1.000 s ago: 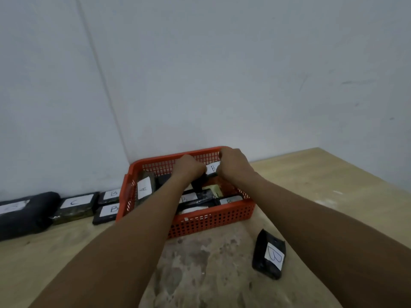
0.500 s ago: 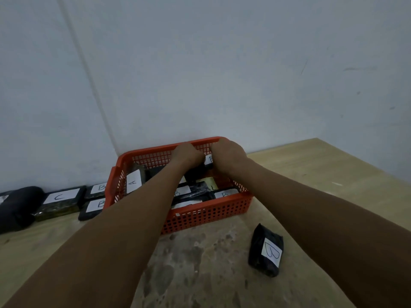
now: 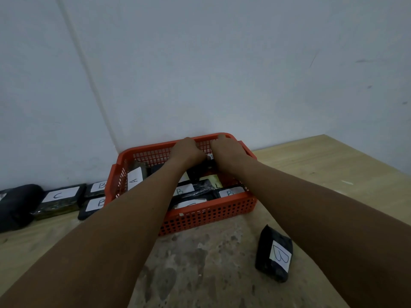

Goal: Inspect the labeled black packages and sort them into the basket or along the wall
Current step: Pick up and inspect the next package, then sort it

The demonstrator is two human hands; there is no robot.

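**Both hands deep in the orange basket**

A black package (image 3: 201,168) sits at the far end of the orange basket (image 3: 209,213), between the two hands and mostly hidden by them. The left hand (image 3: 186,150) and right hand (image 3: 226,150) are curled side by side over it, knuckles up near the back rim; whether the fingers actually pinch it cannot be told from here.

Around it the basket holds more labeled packages: one marked A (image 3: 135,177) leaning against the left wall, two marked B (image 3: 183,190) (image 3: 230,192) toward the front.

Outside, a lone B package (image 3: 274,253) lies on the worn tabletop (image 3: 200,263), right of the basket's front corner. Along the wall (image 3: 55,107) to the left lie a C package (image 3: 59,200), two B packages (image 3: 99,186) (image 3: 94,204) just beside the basket, and a dark bundle (image 3: 17,205) at the frame edge.
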